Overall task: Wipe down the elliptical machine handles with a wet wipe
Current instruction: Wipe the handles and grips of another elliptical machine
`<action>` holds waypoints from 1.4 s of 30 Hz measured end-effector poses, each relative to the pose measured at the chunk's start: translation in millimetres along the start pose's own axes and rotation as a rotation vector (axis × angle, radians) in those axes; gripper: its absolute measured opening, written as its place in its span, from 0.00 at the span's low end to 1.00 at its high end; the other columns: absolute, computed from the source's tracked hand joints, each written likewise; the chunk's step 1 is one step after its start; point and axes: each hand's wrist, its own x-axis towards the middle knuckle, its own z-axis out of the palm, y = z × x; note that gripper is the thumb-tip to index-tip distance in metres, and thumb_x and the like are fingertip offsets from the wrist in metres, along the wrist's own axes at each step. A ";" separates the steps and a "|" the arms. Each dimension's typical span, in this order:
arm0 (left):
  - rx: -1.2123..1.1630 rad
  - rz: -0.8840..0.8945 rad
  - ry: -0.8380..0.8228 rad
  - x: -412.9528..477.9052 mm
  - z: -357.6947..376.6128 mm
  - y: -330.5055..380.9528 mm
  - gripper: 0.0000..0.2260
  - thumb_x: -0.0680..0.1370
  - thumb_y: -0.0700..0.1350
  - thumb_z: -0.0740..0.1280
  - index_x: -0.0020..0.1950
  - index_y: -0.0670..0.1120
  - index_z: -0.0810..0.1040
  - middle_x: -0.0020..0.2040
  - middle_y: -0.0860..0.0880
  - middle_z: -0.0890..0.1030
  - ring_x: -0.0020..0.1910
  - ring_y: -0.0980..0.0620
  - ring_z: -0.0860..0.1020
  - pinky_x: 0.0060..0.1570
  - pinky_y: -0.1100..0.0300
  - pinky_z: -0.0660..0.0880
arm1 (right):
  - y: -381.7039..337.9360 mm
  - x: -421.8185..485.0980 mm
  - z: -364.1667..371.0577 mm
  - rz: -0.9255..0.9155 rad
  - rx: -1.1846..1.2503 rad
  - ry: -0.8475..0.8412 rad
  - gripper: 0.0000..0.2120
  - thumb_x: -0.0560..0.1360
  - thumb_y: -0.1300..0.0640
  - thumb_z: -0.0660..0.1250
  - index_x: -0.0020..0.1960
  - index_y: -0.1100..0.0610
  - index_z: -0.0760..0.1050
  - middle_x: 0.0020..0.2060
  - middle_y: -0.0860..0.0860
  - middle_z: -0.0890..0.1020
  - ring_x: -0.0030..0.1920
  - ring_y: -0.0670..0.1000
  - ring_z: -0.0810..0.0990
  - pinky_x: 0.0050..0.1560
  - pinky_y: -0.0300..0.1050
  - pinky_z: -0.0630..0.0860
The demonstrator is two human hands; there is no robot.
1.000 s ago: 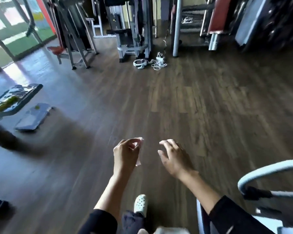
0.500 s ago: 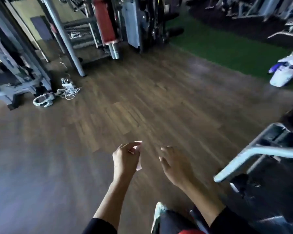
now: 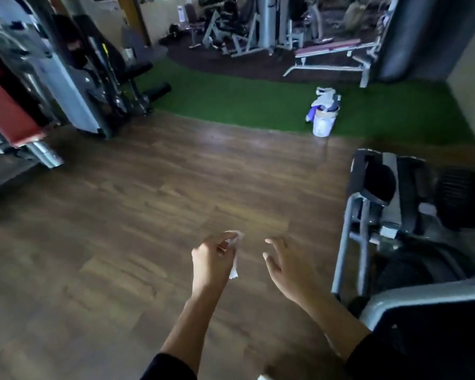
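Observation:
My left hand [image 3: 213, 261] is held out low in the middle of the view and pinches a small white wet wipe [image 3: 234, 266], which hangs down from its fingers. Beside it, my right hand [image 3: 287, 266] hovers over the floor with relaxed, spread fingers and holds nothing. The elliptical machine [image 3: 412, 215] stands at the right edge: grey frame bars, black housing and a grey curved bar [image 3: 428, 296] near my right forearm. Its handles are not clearly in view. Neither hand touches the machine.
Brown wood floor [image 3: 154, 215] stretches ahead. A white bucket [image 3: 324, 122] stuffed with cloths stands on green turf [image 3: 244, 102]. A weight machine with a red pad [image 3: 14, 105] fills the left side. Benches and racks [image 3: 258, 34] line the back.
The view has swung right: the cables on the floor have left the frame and the elliptical machine, turf and bucket have come in. Both hands keep their pose, with the wipe still pinched.

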 end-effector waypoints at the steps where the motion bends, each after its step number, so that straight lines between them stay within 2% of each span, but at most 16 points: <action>1: -0.008 0.019 -0.029 18.7 8.8 2.9 0.07 0.72 0.39 0.73 0.45 0.49 0.86 0.33 0.56 0.79 0.33 0.72 0.75 0.37 0.79 0.66 | 3.7 13.1 -4.4 0.021 -0.014 0.030 0.16 0.79 0.53 0.63 0.65 0.56 0.73 0.60 0.54 0.77 0.58 0.57 0.76 0.53 0.49 0.74; 6: -0.047 0.116 -0.216 99.2 65.4 12.3 0.06 0.72 0.41 0.74 0.45 0.52 0.85 0.35 0.55 0.82 0.35 0.67 0.77 0.36 0.78 0.67 | 32.0 63.2 -24.4 0.215 -0.037 0.070 0.18 0.81 0.50 0.57 0.70 0.51 0.66 0.64 0.49 0.71 0.63 0.51 0.72 0.58 0.46 0.72; 10: -0.110 0.235 -0.418 155.6 116.9 38.2 0.02 0.73 0.47 0.74 0.44 0.53 0.86 0.35 0.56 0.82 0.36 0.65 0.78 0.37 0.77 0.68 | 56.8 93.5 -33.1 0.414 -0.070 0.146 0.18 0.80 0.53 0.59 0.69 0.52 0.67 0.65 0.50 0.70 0.63 0.55 0.72 0.60 0.50 0.72; 12: -0.178 0.339 -0.544 177.2 140.0 52.7 0.04 0.73 0.49 0.73 0.46 0.51 0.86 0.40 0.57 0.85 0.39 0.65 0.80 0.42 0.74 0.72 | 64.9 104.2 -39.5 0.520 -0.091 0.207 0.16 0.80 0.52 0.58 0.67 0.54 0.68 0.64 0.50 0.70 0.62 0.56 0.73 0.57 0.51 0.73; 15: -0.294 0.432 -0.761 201.7 169.3 74.8 0.07 0.74 0.48 0.71 0.50 0.49 0.85 0.48 0.56 0.85 0.44 0.67 0.80 0.47 0.69 0.76 | 69.0 116.5 -50.0 0.660 -0.110 0.321 0.24 0.78 0.45 0.48 0.66 0.56 0.70 0.63 0.52 0.71 0.61 0.56 0.72 0.57 0.49 0.72; 17: -0.313 0.468 -0.873 212.1 190.6 87.7 0.10 0.74 0.53 0.70 0.51 0.51 0.84 0.48 0.57 0.85 0.45 0.66 0.81 0.48 0.67 0.77 | 72.4 120.9 -58.1 0.738 -0.091 0.432 0.19 0.80 0.47 0.53 0.65 0.55 0.70 0.63 0.51 0.72 0.62 0.55 0.72 0.57 0.49 0.72; 19: -0.322 0.517 -0.921 216.8 212.2 98.7 0.13 0.72 0.64 0.69 0.49 0.58 0.83 0.47 0.59 0.84 0.46 0.63 0.81 0.50 0.61 0.78 | 77.4 121.2 -66.2 0.793 -0.095 0.514 0.15 0.81 0.51 0.57 0.66 0.52 0.70 0.64 0.48 0.71 0.62 0.52 0.71 0.57 0.46 0.71; 21: -0.350 0.578 -0.939 217.8 232.8 110.8 0.15 0.69 0.71 0.65 0.47 0.65 0.81 0.45 0.60 0.84 0.46 0.61 0.82 0.50 0.54 0.79 | 83.3 121.5 -75.4 0.845 -0.108 0.602 0.14 0.81 0.52 0.58 0.66 0.52 0.70 0.64 0.48 0.71 0.62 0.52 0.71 0.56 0.44 0.70; 23: -0.398 0.632 -0.968 216.5 252.9 126.8 0.17 0.68 0.72 0.65 0.47 0.64 0.82 0.45 0.58 0.84 0.46 0.59 0.82 0.49 0.51 0.80 | 89.6 122.3 -88.2 0.879 -0.117 0.707 0.13 0.80 0.53 0.60 0.64 0.53 0.71 0.63 0.49 0.72 0.61 0.52 0.72 0.53 0.43 0.70; 25: -0.452 0.672 -0.965 213.1 265.3 152.3 0.16 0.70 0.68 0.68 0.48 0.58 0.84 0.45 0.57 0.84 0.46 0.59 0.82 0.49 0.51 0.80 | 96.2 123.8 -106.9 0.885 -0.138 0.767 0.13 0.80 0.55 0.61 0.63 0.54 0.72 0.61 0.50 0.73 0.61 0.53 0.72 0.52 0.44 0.70; 26: -0.477 0.713 -0.948 211.0 268.0 167.1 0.14 0.72 0.63 0.70 0.48 0.55 0.84 0.44 0.57 0.84 0.45 0.60 0.81 0.49 0.54 0.80 | 99.6 124.1 -118.4 0.869 -0.164 0.794 0.13 0.79 0.55 0.61 0.63 0.55 0.72 0.61 0.51 0.73 0.61 0.55 0.72 0.54 0.46 0.71; 29: -0.529 0.848 -0.874 204.6 269.9 214.9 0.03 0.74 0.48 0.73 0.47 0.51 0.84 0.42 0.59 0.82 0.44 0.69 0.79 0.45 0.74 0.73 | 104.6 124.9 -159.8 0.827 -0.232 0.923 0.14 0.78 0.57 0.63 0.63 0.58 0.72 0.59 0.54 0.75 0.59 0.57 0.73 0.56 0.49 0.71; 30: -0.559 0.880 -0.853 203.2 269.7 231.5 0.03 0.74 0.45 0.73 0.47 0.51 0.84 0.42 0.60 0.81 0.44 0.70 0.78 0.45 0.77 0.71 | 104.9 125.5 -175.3 0.808 -0.254 0.961 0.15 0.77 0.57 0.63 0.63 0.58 0.72 0.59 0.55 0.75 0.58 0.57 0.73 0.56 0.48 0.71; 35: -0.750 0.962 -0.793 204.0 274.8 320.8 0.07 0.73 0.37 0.73 0.49 0.47 0.85 0.46 0.56 0.84 0.44 0.62 0.80 0.48 0.71 0.74 | 105.7 136.0 -260.2 0.694 -0.261 1.133 0.19 0.75 0.50 0.53 0.60 0.57 0.72 0.54 0.53 0.77 0.54 0.55 0.74 0.57 0.48 0.71; 38: -0.854 1.037 -0.706 210.3 267.4 376.8 0.11 0.72 0.34 0.73 0.52 0.45 0.84 0.47 0.54 0.83 0.44 0.60 0.80 0.45 0.73 0.73 | 103.0 148.7 -304.9 0.607 -0.263 1.275 0.08 0.77 0.55 0.58 0.53 0.54 0.73 0.47 0.48 0.77 0.48 0.50 0.75 0.49 0.46 0.73; 42: -1.013 1.100 -0.605 225.8 255.7 443.1 0.13 0.72 0.34 0.72 0.53 0.47 0.83 0.45 0.49 0.83 0.40 0.58 0.79 0.42 0.75 0.72 | 95.0 168.0 -360.0 0.453 -0.304 1.429 0.04 0.78 0.58 0.60 0.51 0.53 0.72 0.43 0.45 0.76 0.42 0.46 0.73 0.44 0.41 0.68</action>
